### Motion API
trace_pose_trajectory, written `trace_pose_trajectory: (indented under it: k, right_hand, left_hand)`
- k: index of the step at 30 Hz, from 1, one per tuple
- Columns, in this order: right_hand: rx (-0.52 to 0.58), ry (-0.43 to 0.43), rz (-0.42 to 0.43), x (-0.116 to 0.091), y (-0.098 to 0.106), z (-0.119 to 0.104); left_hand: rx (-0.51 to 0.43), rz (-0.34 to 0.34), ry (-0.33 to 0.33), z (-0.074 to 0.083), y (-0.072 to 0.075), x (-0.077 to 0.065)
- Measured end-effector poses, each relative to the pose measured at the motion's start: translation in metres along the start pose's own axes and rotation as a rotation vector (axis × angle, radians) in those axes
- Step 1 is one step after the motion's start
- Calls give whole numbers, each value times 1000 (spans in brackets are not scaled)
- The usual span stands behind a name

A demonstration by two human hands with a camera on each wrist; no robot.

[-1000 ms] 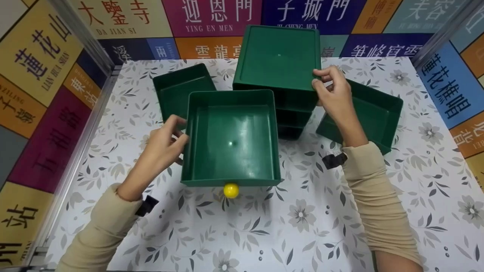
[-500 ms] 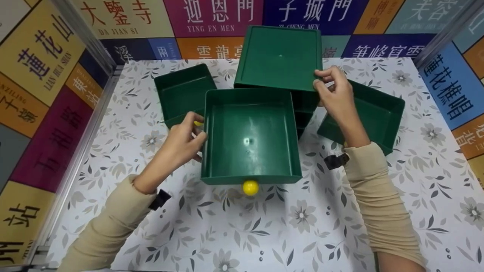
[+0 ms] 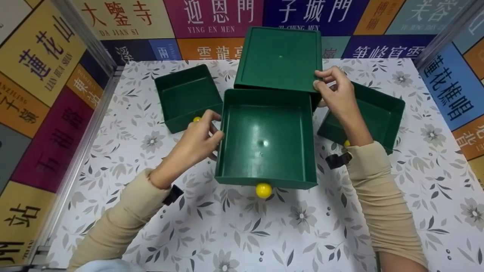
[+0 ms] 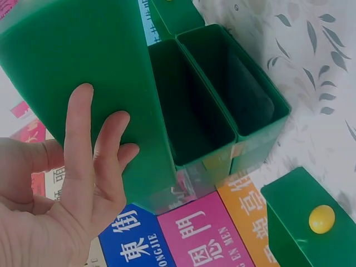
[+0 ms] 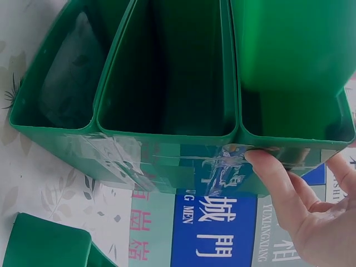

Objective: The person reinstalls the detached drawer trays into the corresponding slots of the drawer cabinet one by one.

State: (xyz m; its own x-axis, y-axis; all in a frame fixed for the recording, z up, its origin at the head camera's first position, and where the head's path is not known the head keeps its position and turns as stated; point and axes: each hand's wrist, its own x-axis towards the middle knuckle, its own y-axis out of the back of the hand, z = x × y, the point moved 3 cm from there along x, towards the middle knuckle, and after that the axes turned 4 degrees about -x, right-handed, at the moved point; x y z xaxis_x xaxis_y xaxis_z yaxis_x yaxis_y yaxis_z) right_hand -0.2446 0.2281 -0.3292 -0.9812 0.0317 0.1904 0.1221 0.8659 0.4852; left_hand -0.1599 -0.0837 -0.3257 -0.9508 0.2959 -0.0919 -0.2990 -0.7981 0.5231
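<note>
A green drawer (image 3: 264, 139) with a yellow ball knob (image 3: 263, 190) is held in front of the green cabinet (image 3: 280, 56). My left hand (image 3: 196, 138) grips the drawer's left side, several fingers lying along the drawer wall (image 4: 94, 44) in the left wrist view. The drawer's rear end is at the cabinet's top slot (image 5: 295, 117) in the right wrist view. Below that slot, two lower slots (image 5: 172, 78) are bare inside. My right hand (image 3: 338, 92) holds the cabinet's right front corner, with fingertips at its top edge.
Another green drawer (image 3: 189, 94) lies on the table at the left. A further one (image 3: 378, 117) lies at the right, partly behind my right forearm. The table has a leaf-patterned white cover (image 3: 302, 241). Printed panels (image 3: 219, 19) stand at the back and sides.
My left hand has moved the drawer to the right, in front of the cabinet, and its rear now meets the top slot. My right hand has stayed on the cabinet corner.
</note>
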Motion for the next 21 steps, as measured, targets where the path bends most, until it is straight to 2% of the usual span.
trace_pose_trajectory:
  k: [14, 21]
  right_hand:
    - [10, -4, -5, 1, 0, 0]
    - [18, -2, -4, -9, 1, -17]
  left_hand:
    - [3, -32, 6, 8, -7, 8]
    - [18, -34, 3, 7, -8, 15]
